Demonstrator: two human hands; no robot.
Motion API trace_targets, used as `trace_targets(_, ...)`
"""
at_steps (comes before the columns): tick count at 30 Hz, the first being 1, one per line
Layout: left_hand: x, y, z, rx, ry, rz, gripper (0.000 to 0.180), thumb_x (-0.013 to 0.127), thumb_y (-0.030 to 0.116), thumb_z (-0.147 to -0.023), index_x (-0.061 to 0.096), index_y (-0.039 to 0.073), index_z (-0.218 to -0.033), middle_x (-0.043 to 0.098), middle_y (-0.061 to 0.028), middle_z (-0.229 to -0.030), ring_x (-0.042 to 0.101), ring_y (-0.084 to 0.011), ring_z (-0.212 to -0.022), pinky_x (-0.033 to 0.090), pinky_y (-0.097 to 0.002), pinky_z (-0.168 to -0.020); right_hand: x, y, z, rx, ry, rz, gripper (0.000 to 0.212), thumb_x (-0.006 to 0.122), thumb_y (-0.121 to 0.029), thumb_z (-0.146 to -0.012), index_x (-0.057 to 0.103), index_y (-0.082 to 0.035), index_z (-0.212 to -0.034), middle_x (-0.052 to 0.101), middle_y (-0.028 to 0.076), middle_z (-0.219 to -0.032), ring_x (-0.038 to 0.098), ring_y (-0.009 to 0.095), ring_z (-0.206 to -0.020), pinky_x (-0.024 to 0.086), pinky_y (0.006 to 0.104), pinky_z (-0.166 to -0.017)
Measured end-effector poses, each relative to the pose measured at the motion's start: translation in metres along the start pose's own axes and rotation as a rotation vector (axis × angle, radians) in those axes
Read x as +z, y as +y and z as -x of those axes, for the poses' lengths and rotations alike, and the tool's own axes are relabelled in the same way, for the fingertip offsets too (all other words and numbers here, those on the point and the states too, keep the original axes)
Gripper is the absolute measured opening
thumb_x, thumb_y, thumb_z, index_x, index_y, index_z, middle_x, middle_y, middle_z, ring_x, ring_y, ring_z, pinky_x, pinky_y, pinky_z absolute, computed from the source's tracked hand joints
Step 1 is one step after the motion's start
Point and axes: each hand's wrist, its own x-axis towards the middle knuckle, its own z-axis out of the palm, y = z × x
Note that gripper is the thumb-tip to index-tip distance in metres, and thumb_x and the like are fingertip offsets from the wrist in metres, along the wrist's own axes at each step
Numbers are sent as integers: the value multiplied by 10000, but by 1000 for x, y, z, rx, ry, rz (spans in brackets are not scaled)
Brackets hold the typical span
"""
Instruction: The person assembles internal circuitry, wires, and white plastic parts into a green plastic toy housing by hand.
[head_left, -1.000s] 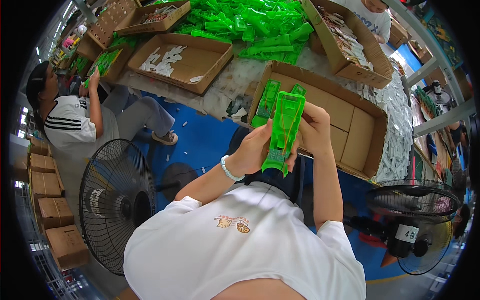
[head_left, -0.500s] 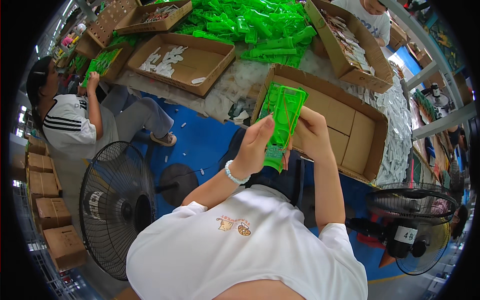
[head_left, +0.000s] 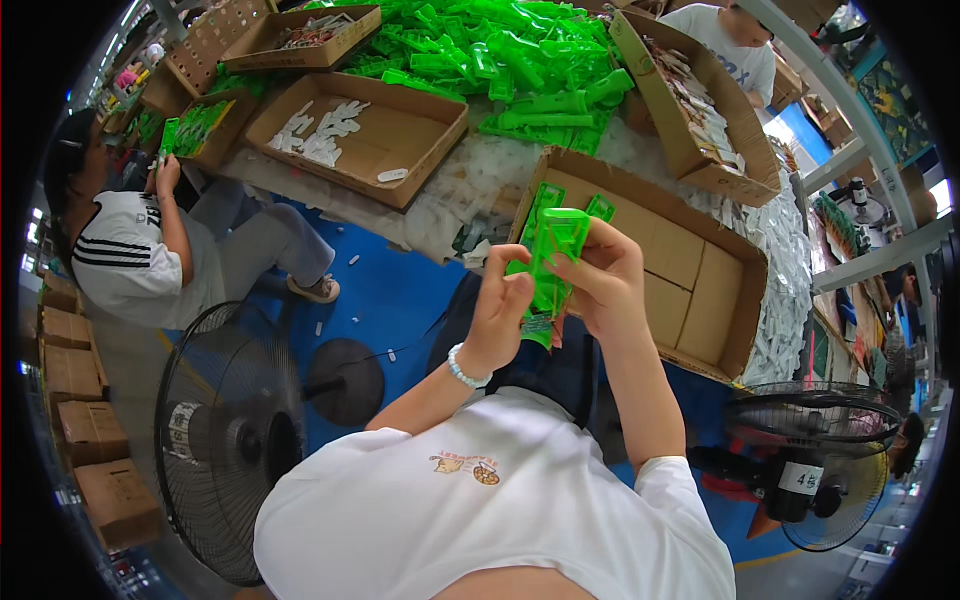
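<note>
White, softly creased fabric of a short-sleeved T-shirt [head_left: 490,520] is being shown across the lower centre of the frame, and a bracelet of pale round beads [head_left: 468,368] is being worn at the left wrist. Just above, at the centre, an elongated, hollow, bright green plastic housing [head_left: 546,292] is being held between both hands, its long axis being pointed up the frame with a slight rightward lean. Neither hand is being placed nearer: the lower left side is being clasped by the left hand [head_left: 500,310], the upper right side is being gripped by the right hand [head_left: 608,280], and the face is being partly covered by the right thumb. At the lower end, a small circuit board [head_left: 537,323] is being left partly exposed.

Beyond, right of centre, green plastic pieces [head_left: 600,208] are being contained in the left end of a shallow, matte brown cardboard tray [head_left: 725,312]. Farther, at upper left, flat white pieces [head_left: 328,135] are being held by a second, straight-walled cardboard box [head_left: 410,125]. At top centre, glossy, trough-shaped green shells [head_left: 500,60] are being piled in a tangled mound.
</note>
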Motion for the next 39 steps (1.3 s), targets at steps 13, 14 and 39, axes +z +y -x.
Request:
trace_targets(13,-55,17,6,65,432,64,495,416,404,-1024,591,-57,-1061,651,-238,-1028,674,-255,-652,559,-337,-483,-107,-135,-112,-464,396,1329,219,645,-148,-847,711,-5,-999,724,126,-874,687,183,-799,526,318,-750)
trace_targets(14,-60,17,11,45,443,79,495,418,407,-1023,593,-55,-1059,652,-238,-1027,673,-255,-648,558,-334,-484,-107,-139,-120,-463,419,1354,205,639,-137,-847,715,-8,-987,724,128,-867,690,189,-796,527,320,-742)
trace_targets(39,-116,65,44,201,751,290,445,349,367,-1040,538,0,-1206,613,-155,-1092,626,-231,-720,536,-356,-603,121,94,-278,55,-681,761,138,670,-130,-860,688,1,-898,709,103,-835,655,181,-728,509,297,-682)
